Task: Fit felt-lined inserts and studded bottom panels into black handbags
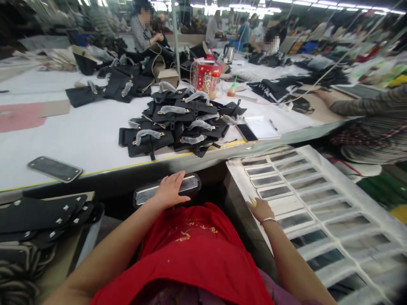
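My left hand [171, 190] lies with fingers stretched and thumb apart over a dark oblong piece [148, 195] with rounded ends and pale lines along its edges. That piece sits just beyond my red apron, below the table edge. To the right, my right hand [263, 210] is closed around a small yellow tool [252, 201], whose kind I cannot make out. It is at the left edge of a white board [233, 173] carrying rows of dark rectangular panels [275, 192]. Another dark rounded panel [54, 168] rests on the table at left.
Black bag parts with plastic-wrapped handles [173, 111] are heaped on the white table [95, 140]. A phone [246, 132] lies beside a paper pad [262, 127]. Stacked black pieces [38, 216] stand at lower left. A co-worker's striped sleeve [365, 103] reaches in from the right.
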Action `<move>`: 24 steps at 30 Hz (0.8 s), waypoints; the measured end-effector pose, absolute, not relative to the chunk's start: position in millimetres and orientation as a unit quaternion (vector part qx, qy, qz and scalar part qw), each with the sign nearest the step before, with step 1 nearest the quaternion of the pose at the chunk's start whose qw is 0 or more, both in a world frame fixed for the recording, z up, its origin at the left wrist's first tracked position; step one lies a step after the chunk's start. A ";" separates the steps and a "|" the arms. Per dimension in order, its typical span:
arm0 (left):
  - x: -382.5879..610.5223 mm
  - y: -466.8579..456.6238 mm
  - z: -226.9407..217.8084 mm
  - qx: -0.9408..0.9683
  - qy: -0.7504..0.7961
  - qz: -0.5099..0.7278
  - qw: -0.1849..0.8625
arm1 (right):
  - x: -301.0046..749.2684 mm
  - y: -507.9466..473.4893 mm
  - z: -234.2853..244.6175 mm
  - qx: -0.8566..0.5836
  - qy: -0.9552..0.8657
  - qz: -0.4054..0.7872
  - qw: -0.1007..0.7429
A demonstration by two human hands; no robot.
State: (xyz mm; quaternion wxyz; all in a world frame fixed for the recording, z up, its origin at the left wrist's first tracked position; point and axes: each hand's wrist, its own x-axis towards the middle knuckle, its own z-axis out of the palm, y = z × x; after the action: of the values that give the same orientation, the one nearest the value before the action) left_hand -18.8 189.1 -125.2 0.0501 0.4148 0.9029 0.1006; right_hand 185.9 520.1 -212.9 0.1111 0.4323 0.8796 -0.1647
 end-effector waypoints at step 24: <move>-27.9 149.7 -112.5 0.516 0.842 0.068 0.140 | 58.0 393.9 -117.8 -0.148 0.951 -0.256 0.095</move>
State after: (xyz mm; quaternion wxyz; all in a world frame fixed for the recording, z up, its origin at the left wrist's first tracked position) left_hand -27.9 149.7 -112.5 0.1400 0.5163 0.8422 0.0678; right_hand 58.0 393.9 -117.8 0.0954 -0.1479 0.9506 -0.2555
